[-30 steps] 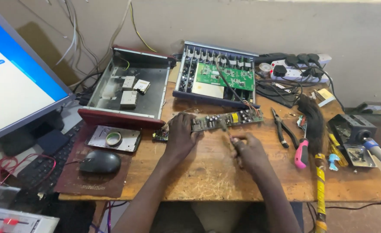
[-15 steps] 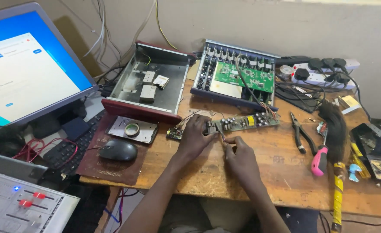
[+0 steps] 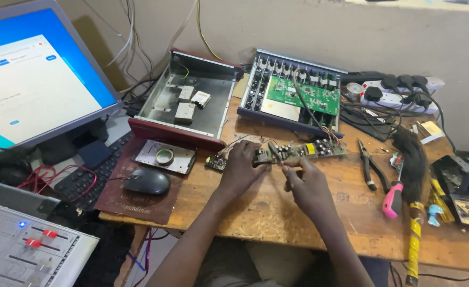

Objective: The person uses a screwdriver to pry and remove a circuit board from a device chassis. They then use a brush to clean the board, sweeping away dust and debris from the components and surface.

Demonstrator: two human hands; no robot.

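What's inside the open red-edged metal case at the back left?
Inside the metal case: three small pale modules on its grey floor and a yellow-green wire at the back. The near wall hides the front strip.

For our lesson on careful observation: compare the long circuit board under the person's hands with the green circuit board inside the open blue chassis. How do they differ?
The long circuit board lies bare on the wooden table; the green circuit board sits inside the blue chassis. The long one is a narrow strip; the green one is broader. The left hand touches the long one; nothing touches the green one. Both carry components and wires.
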